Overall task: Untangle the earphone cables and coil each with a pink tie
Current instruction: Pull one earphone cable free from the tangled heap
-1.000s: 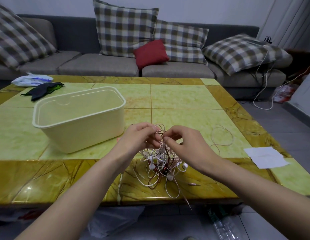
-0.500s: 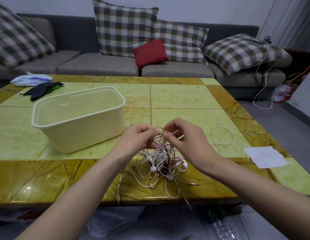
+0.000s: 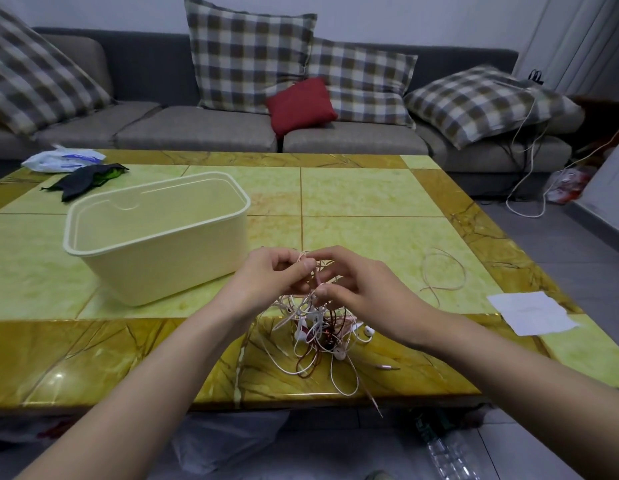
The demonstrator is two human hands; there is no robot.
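Observation:
A tangle of earphone cables (image 3: 318, 336), white, pinkish and dark red with several white earbuds, hangs from my hands down to the near edge of the table (image 3: 370, 199). My left hand (image 3: 266, 282) pinches strands at the top of the tangle with curled fingers. Close against it, my right hand (image 3: 356, 285) pinches a pinkish strand between thumb and fingers. A jack plug (image 3: 387, 367) lies on the table just right of the heap. A loose thin loop of cable (image 3: 443, 271) lies apart on the table to the right.
A cream plastic tub (image 3: 155, 244) stands on the table left of my hands. A white paper slip (image 3: 531, 311) lies at the right edge. A dark cloth (image 3: 86, 178) and a plastic bag (image 3: 62, 160) lie at the far left. A sofa with cushions stands behind.
Both hands have drawn closer together at the top of the tangle, and the right hand's thumb now pinches a strand lower down. The heap below has shifted slightly.

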